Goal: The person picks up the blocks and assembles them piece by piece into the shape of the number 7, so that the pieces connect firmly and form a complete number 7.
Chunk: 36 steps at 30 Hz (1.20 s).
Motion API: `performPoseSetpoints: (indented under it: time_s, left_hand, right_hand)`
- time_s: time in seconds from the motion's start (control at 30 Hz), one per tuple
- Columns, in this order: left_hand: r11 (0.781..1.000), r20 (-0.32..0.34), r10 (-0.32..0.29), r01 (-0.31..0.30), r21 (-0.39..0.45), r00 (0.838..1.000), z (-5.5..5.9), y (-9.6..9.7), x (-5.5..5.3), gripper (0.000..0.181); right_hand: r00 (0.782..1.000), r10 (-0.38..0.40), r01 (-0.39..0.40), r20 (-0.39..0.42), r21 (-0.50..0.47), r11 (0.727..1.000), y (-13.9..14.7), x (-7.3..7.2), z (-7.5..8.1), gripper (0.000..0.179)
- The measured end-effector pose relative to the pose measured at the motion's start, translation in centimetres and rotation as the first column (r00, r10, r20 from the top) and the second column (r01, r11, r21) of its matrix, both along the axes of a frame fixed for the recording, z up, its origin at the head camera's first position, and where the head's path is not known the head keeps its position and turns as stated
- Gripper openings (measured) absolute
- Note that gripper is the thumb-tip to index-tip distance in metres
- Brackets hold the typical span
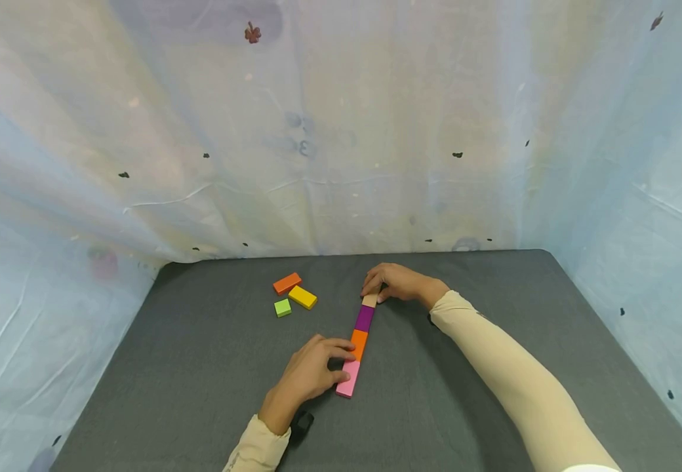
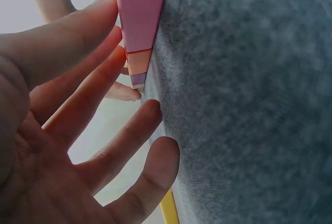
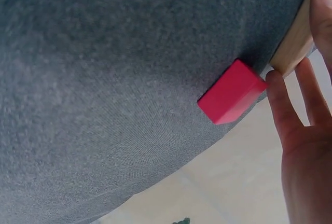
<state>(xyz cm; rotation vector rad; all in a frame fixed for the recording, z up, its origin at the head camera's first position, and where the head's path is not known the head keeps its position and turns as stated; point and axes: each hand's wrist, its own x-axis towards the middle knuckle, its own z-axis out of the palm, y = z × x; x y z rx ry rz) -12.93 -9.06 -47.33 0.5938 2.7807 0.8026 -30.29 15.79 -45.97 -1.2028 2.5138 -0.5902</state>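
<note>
A straight row of blocks lies on the grey cloth: a pink block (image 1: 348, 381) nearest me, then an orange block (image 1: 360, 342), a purple block (image 1: 364, 318) and a plain wooden block (image 1: 370, 300) at the far end. My left hand (image 1: 310, 368) lies along the row's left side, its thumb by the pink block and its loosely extended fingertips touching near the orange one. With thumb and fingers on opposite sides, my right hand (image 1: 401, 282) pinches the wooden block, partly covering it. Beside those fingertips stands a red block (image 3: 232, 93), hidden in the head view.
Left of the row's far end, a darker orange block (image 1: 287, 283), a yellow block (image 1: 303, 297) and a small green block (image 1: 282, 308) lie grouped. The grey-covered table (image 1: 199, 354) ends in front of a pale hanging sheet (image 1: 341, 131), which also rises at both sides.
</note>
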Motion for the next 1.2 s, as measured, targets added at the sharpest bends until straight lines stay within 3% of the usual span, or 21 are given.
performPoseSetpoints:
  time_s: [1.2]
  left_hand:
    - [0.999, 0.016, 0.036, -0.037, 0.004, 0.999, -0.04, 0.53, 0.00, 0.029]
  right_hand:
    - [1.000, 0.010, -0.010, -0.003, 0.051, 0.999, 0.08, 0.04, 0.12, 0.039]
